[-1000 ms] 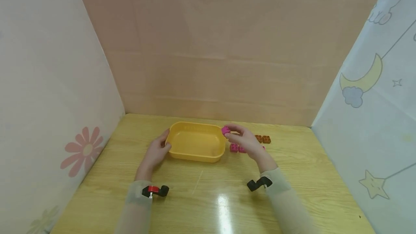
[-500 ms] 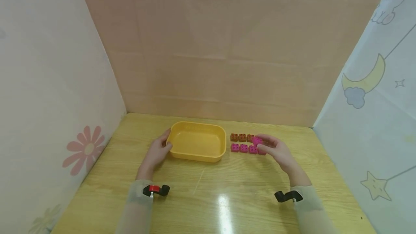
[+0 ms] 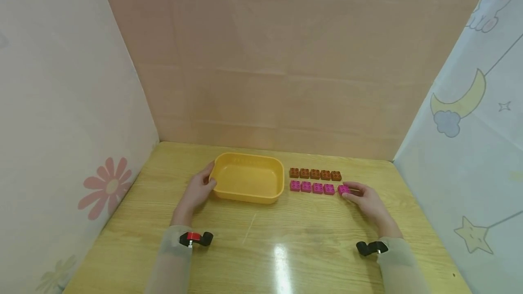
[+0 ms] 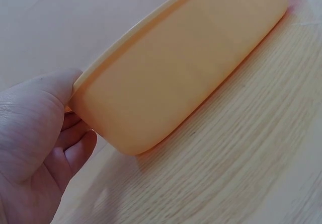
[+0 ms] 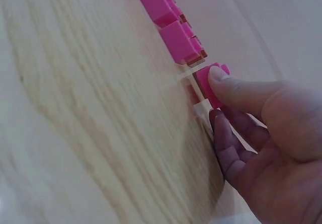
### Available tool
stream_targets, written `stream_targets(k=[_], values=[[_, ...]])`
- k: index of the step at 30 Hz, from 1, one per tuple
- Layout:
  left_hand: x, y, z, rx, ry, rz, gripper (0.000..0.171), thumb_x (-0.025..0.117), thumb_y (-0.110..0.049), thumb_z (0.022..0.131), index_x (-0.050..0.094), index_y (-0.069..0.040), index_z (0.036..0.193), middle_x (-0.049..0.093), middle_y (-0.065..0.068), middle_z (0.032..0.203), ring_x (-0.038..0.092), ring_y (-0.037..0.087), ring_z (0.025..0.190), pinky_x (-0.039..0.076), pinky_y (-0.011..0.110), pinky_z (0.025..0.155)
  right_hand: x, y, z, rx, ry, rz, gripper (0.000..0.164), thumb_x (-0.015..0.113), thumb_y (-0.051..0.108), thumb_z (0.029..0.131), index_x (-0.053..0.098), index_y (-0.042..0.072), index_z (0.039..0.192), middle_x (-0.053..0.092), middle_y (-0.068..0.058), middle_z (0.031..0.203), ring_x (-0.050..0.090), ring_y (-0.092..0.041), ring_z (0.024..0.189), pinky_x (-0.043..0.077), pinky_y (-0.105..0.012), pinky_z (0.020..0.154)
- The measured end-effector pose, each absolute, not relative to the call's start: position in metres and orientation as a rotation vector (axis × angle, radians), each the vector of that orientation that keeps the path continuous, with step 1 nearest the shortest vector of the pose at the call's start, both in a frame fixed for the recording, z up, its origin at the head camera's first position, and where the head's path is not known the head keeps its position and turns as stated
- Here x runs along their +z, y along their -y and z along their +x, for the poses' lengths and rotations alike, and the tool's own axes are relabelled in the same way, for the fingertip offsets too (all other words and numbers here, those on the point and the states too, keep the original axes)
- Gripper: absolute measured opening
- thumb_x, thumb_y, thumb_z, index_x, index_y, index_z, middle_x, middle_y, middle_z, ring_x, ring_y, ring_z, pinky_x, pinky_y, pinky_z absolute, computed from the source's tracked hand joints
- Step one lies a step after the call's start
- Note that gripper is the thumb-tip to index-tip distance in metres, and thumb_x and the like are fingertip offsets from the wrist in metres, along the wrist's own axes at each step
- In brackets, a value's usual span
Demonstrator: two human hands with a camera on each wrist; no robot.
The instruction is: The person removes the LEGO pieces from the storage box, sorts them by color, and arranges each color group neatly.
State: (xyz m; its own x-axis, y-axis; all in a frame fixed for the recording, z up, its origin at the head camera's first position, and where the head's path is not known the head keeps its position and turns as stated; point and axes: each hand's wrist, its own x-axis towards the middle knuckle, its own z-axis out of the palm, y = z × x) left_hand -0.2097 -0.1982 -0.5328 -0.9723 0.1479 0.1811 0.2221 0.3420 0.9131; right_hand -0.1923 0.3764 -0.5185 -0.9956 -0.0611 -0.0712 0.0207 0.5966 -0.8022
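At the left end of a yellow plastic tray (image 3: 245,197), my left hand (image 3: 198,192) grips the side. The left wrist view shows its thumb (image 4: 68,80) at the rim and the other fingers curled beside the end wall. My right hand (image 3: 367,201) pinches a pink toy building block (image 3: 343,190) between thumb and fingers, low over the table. This block is at the right end of a row of several pink blocks (image 3: 317,188), with a small gap before it. In the right wrist view the held block (image 5: 206,83) is slightly tilted, its studs facing away.
Behind the pink row runs a parallel row of several orange-brown blocks (image 3: 315,174), just right of the tray. The wooden table (image 3: 253,248) meets a tan back wall (image 3: 261,80), with printed white panels on both sides.
My right hand has carried the pink block rightward from beside the tray, past both rows, and down to the end of the pink row. My left hand stays on the tray.
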Motion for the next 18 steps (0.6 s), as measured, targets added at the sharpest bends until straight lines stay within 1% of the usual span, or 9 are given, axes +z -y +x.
stream_targets(k=[1,2,5,8,10,14,18], values=[[-0.533,0.198,-0.21,-1.734,2.514,-0.351,0.067,0.055,0.003,0.103,0.031,0.001,0.166,0.029,0.015,0.173,0.023,0.032,0.161,0.024,0.049,0.128,-0.52,-0.377,-0.195,-1.37,-2.731,-0.04,0.061,0.071,0.032,0.105,0.054,0.001,0.155,0.055,-0.027,0.153,0.057,-0.043,0.136,0.047,-0.047,0.112],[-0.533,0.198,-0.21,-1.734,2.511,-0.357,0.067,0.055,0.003,0.103,0.031,0.002,0.166,0.029,0.016,0.173,0.022,0.032,0.161,0.024,0.05,0.128,-0.522,-0.378,-0.196,-1.377,-2.734,-0.043,0.06,0.072,0.03,0.105,0.055,0.001,0.154,0.056,-0.027,0.152,0.058,-0.042,0.135,0.049,-0.046,0.111],[-0.535,0.199,-0.21,-1.723,2.505,-0.364,0.067,0.055,0.004,0.102,0.032,0.002,0.165,0.03,0.017,0.173,0.023,0.034,0.161,0.024,0.051,0.128,-0.528,-0.377,-0.2,-1.378,-2.751,-0.05,0.057,0.074,0.028,0.104,0.058,0.001,0.152,0.061,-0.026,0.147,0.061,-0.04,0.131,0.053,-0.034,0.103],[-0.536,0.201,-0.209,-1.698,2.514,-0.364,0.067,0.056,0.004,0.102,0.033,0.003,0.165,0.03,0.017,0.173,0.024,0.034,0.161,0.024,0.051,0.128,-0.536,-0.375,-0.201,-1.39,-2.754,-0.046,0.057,0.075,0.028,0.103,0.059,0.002,0.151,0.064,-0.024,0.142,0.063,-0.035,0.126,0.052,-0.022,0.094],[-0.537,0.202,-0.208,-1.675,2.527,-0.367,0.067,0.056,0.003,0.102,0.033,0.002,0.165,0.03,0.016,0.173,0.024,0.034,0.16,0.025,0.051,0.128,-0.539,-0.374,-0.201,-1.399,-2.76,-0.034,0.057,0.075,0.028,0.103,0.059,0.002,0.151,0.066,-0.024,0.139,0.064,-0.033,0.124,0.051,-0.017,0.091],[-0.534,0.203,-0.208,-1.667,2.531,-0.373,0.068,0.056,0.003,0.102,0.033,0.002,0.165,0.03,0.015,0.173,0.025,0.034,0.16,0.025,0.052,0.128,-0.54,-0.371,-0.201,-1.404,-2.797,-0.011,0.055,0.075,0.027,0.103,0.06,0.002,0.15,0.067,-0.024,0.137,0.065,-0.033,0.122,0.05,-0.015,0.09],[-0.532,0.202,-0.208,-1.676,2.517,-0.389,0.067,0.056,0.003,0.102,0.033,0.002,0.165,0.03,0.016,0.173,0.024,0.035,0.161,0.025,0.052,0.128,-0.537,-0.369,-0.201,-1.386,-2.832,-0.018,0.054,0.075,0.024,0.104,0.059,0.001,0.15,0.066,-0.026,0.138,0.064,-0.037,0.124,0.049,-0.018,0.092]])
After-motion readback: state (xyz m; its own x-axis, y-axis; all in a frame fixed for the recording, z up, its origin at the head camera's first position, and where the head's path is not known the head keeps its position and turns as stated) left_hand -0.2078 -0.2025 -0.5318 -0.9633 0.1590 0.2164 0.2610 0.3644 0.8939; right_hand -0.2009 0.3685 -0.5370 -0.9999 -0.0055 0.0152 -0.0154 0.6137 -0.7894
